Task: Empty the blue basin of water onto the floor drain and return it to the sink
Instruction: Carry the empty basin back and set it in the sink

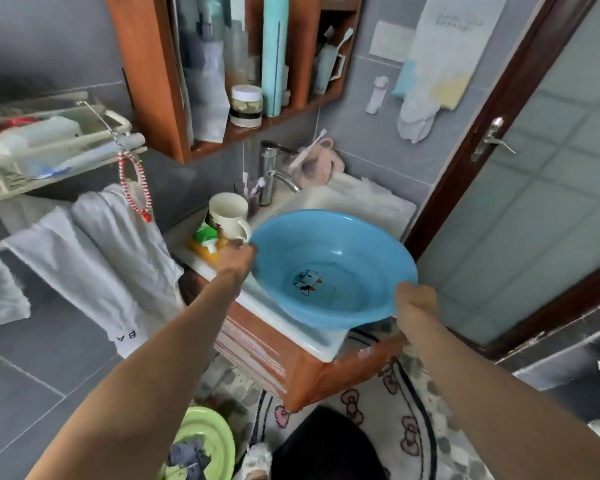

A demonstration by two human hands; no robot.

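The blue basin (pixel 333 258) hangs in the air over the front of the white sink (pixel 357 202), tilted towards me, with a small cartoon picture on its bottom. No pool of water shows inside it. My left hand (pixel 236 259) grips the rim on its left side. My right hand (pixel 416 306) grips the rim at its near right. The floor drain is not in view.
A cream mug (pixel 227 213) and coloured packets stand on the sink's left ledge, close to my left hand. The chrome tap (pixel 284 178) rises behind the basin. White towels (pixel 118 251) hang at left. A green basin (pixel 201 441) and patterned mat (pixel 406 424) lie on the floor. The door (pixel 520 188) is at right.
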